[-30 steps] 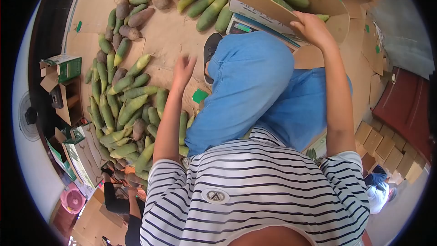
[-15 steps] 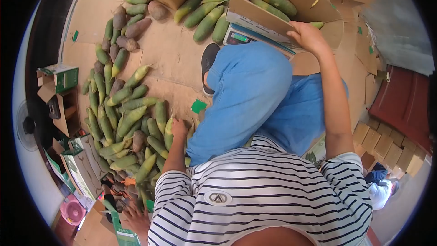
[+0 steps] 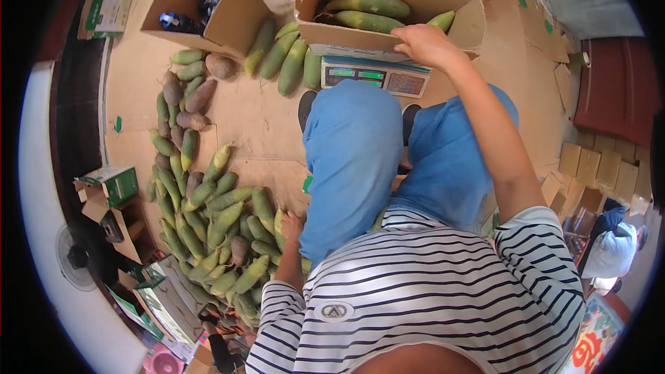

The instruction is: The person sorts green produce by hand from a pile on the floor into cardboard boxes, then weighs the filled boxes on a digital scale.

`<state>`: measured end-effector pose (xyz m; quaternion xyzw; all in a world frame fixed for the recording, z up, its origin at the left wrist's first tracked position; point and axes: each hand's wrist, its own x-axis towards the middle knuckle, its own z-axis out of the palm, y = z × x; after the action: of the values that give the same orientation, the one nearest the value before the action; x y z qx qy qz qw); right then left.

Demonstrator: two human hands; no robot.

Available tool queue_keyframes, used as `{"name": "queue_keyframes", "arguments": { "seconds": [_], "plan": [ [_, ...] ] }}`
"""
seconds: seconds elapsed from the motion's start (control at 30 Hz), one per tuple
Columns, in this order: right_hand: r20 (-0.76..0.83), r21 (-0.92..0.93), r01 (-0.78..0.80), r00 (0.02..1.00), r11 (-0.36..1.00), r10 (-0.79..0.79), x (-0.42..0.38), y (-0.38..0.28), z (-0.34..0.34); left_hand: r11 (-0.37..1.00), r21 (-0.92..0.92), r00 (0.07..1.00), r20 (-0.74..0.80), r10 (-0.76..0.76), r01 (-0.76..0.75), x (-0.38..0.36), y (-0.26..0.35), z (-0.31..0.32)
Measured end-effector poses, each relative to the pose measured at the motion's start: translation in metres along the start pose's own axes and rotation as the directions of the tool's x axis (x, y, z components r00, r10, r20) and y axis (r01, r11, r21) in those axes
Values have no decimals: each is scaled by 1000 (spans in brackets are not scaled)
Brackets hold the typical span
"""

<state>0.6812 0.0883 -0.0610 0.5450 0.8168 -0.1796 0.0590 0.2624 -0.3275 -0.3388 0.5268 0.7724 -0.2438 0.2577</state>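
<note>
My left hand (image 3: pixel 291 227) is at the right edge of a pile of green radishes (image 3: pixel 225 221), its fingers closed around the side of one pale green radish (image 3: pixel 280 228). Part of that hand's grip is hidden by my arm and knee. Ahead of me, my right hand (image 3: pixel 424 43) clasps the near rim of an open cardboard box (image 3: pixel 332 36). Inside the box lie several large green radishes (image 3: pixel 368 4). The box rests on a digital scale (image 3: pixel 374 77) with lit green displays.
A second open carton (image 3: pixel 197 31) holds dark blue items. Several radishes (image 3: pixel 276 55) lie beside the scale, and brownish roots (image 3: pixel 201 95) are mixed into the row at left. Small cartons (image 3: pixel 114 187) and a fan (image 3: pixel 76 256) stand far left. Another person (image 3: pixel 613 246) is at right.
My view has shifted, bringing more of the scale and its displays into sight. Both hands keep their places, on the radish and the box rim. A hand at lower left is out of view.
</note>
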Motion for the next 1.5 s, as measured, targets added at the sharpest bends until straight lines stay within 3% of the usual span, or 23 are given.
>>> {"name": "queue_keyframes", "arguments": {
  "seconds": [0.03,0.17,0.23,0.3,0.43,0.57,0.63,0.7,0.77,0.83,0.9,0.97,1.03,1.13,1.23,1.4,1.47,1.5],
  "plan": [
    [-4,7,-2,1000,1000,2,0,1,1,999,9,999,-35,-35,35,0,1,2],
    [16,12,-31,999,999,30,2,-1,0,999,-7,999,1,53,-53,-10,-3,-20],
    [3,3,-20,1000,1000,20,1,0,-1,986,-169,997,-70,-28,16,-21,12,-76],
    [-10,15,-14,1000,1000,14,1,-2,1,988,-66,978,-166,124,-137,-21,9,-109],
    [-15,36,-31,999,999,31,-1,-3,0,944,-277,925,-374,65,-179,-11,27,-190],
    [-46,51,-13,999,999,16,-2,-1,3,854,-326,720,-690,78,-405,-1,49,-267],
    [-9,35,-29,1000,999,29,-1,-2,0,799,-406,666,-746,-8,-444,-19,73,-325],
    [2,28,-26,1000,999,26,0,-1,1,801,-269,473,-881,20,-535,-39,93,-384],
    [-21,32,-11,1000,999,12,1,1,5,610,-389,421,-902,-98,-691,-54,108,-425],
    [-30,35,-12,999,999,13,2,1,4,300,-392,376,-920,-112,-869,-63,129,-459],
    [-34,32,-7,999,999,8,1,1,4,138,-362,359,-932,-42,-922,-68,160,-488],
    [-39,24,4,999,1000,-3,2,1,4,59,-424,426,-905,21,-904,-60,192,-505],
    [7,2,-24,1000,1000,24,4,0,4,87,-451,459,-869,186,-888,-38,220,-513],
    [7,-9,-14,1000,1000,14,3,1,1,424,-107,220,-948,229,-899,-54,248,-526],
    [-24,48,0,1000,999,2,3,5,9,89,-230,245,-945,215,-969,-88,273,-544],
    [25,6,10,1000,1000,-10,4,4,9,-290,-282,198,-937,287,-915,-114,332,-556],
    [49,-33,29,998,999,-27,2,3,10,-211,-343,247,-893,376,-915,-113,347,-550],
    [45,-20,18,999,1000,-17,2,3,11,-70,-365,302,-851,430,-928,-112,350,-545]
  ]
}}
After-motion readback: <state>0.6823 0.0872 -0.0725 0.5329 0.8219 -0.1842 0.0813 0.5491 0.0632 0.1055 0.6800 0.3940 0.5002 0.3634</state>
